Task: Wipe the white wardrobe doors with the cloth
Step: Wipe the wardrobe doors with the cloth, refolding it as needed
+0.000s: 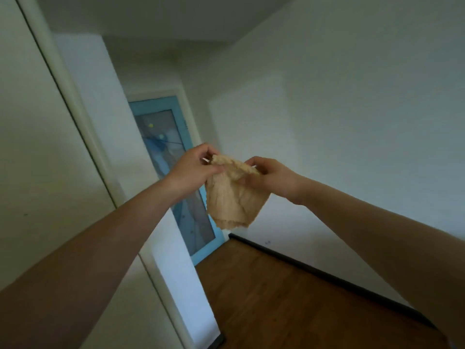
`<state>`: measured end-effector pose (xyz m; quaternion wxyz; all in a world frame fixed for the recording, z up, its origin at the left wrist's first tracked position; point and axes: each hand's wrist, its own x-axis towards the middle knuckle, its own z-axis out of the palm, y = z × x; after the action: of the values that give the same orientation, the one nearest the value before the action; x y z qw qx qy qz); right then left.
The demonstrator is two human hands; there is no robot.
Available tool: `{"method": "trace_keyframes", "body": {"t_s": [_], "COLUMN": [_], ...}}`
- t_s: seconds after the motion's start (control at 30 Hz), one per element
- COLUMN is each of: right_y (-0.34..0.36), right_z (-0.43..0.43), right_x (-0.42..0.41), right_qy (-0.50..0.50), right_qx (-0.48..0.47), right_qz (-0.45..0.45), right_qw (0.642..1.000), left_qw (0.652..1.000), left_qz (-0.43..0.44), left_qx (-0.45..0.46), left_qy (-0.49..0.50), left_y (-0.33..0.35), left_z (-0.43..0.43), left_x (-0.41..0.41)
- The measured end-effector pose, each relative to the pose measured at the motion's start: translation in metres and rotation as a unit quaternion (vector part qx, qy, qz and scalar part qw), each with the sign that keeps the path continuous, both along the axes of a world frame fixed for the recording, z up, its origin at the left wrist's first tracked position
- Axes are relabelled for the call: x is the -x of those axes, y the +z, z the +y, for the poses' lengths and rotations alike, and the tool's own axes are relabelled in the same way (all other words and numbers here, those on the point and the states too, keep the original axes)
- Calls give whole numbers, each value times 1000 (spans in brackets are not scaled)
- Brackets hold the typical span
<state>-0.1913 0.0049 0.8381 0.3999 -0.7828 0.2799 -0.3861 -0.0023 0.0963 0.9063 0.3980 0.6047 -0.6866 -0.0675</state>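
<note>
Both bare arms reach out in front of the person, and the two hands meet in mid-air. The left hand (195, 163) pinches one upper corner of a crumpled beige cloth (232, 195) between thumb and fingers; the right hand (268, 176) pinches the other upper corner the same way. The cloth's top edge is bunched between them and the rest hangs down loose and wrinkled, touching nothing else. No label or writing shows on it.

To the left stands the tall white wardrobe door (37, 147), plain and closed, with a dark seam running down beside its neighbouring white panel (100, 117); the cloth is well apart from it. Behind the hands is a light blue framed door with patterned glass (163, 147). Below lies a brown wooden floor (276, 298), edged by a dark skirting board (327, 274) along the bare white wall (352, 109).
</note>
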Motion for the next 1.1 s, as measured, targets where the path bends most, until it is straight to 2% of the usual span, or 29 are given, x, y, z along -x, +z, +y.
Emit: {"method": "trace_keyframes", "body": {"t_s": [0.07,0.13,0.2,0.23,0.33,0.37,0.43,0.5,0.57,0.6,0.67,0.73,0.83,0.9,1.0,1.07,1.1], "right_y": [-11,-6,8,16,24,22,20,26,38,41,37,21,-3,-11,-8,8,19], "right_z": [17,39,63,79,129,143,177,215,270,302,367,426,498,529,533,523,517], "right_x": [-24,-46,-72,-88,-138,-155,-201,-246,-294,-317,-366,-405,-450,-470,-483,-485,-485], "right_qy": [51,95,138,156,174,162,124,85,129,179,288,365,420,426,366,269,217], "right_qx": [-1,-1,14,22,52,91,241,321,302,278,233,206,220,238,294,327,313], "right_qz": [89,96,69,82,190,213,215,158,92,95,157,227,279,270,239,209,192], "right_qw": [995,991,988,984,965,959,938,930,940,939,915,879,835,830,850,882,904], "left_qw": [994,990,990,990,982,975,960,951,933,919,892,871,833,803,785,775,774], "left_qz": [-94,-130,-109,-70,50,57,47,9,-19,-23,-37,-40,64,152,271,342,369], "left_qx": [-36,-23,39,61,119,142,176,165,156,161,139,44,-102,-147,-110,-29,18], "left_qy": [34,56,83,102,140,161,214,262,325,359,428,488,539,557,546,531,515], "left_y": [-1,-1,3,8,30,37,44,46,42,37,21,5,-13,-15,-15,-7,0], "left_z": [22,48,79,101,180,210,284,350,419,454,527,592,678,719,726,703,687], "left_x": [-18,-39,-63,-78,-134,-153,-194,-227,-259,-276,-314,-343,-372,-379,-379,-372,-366]}}
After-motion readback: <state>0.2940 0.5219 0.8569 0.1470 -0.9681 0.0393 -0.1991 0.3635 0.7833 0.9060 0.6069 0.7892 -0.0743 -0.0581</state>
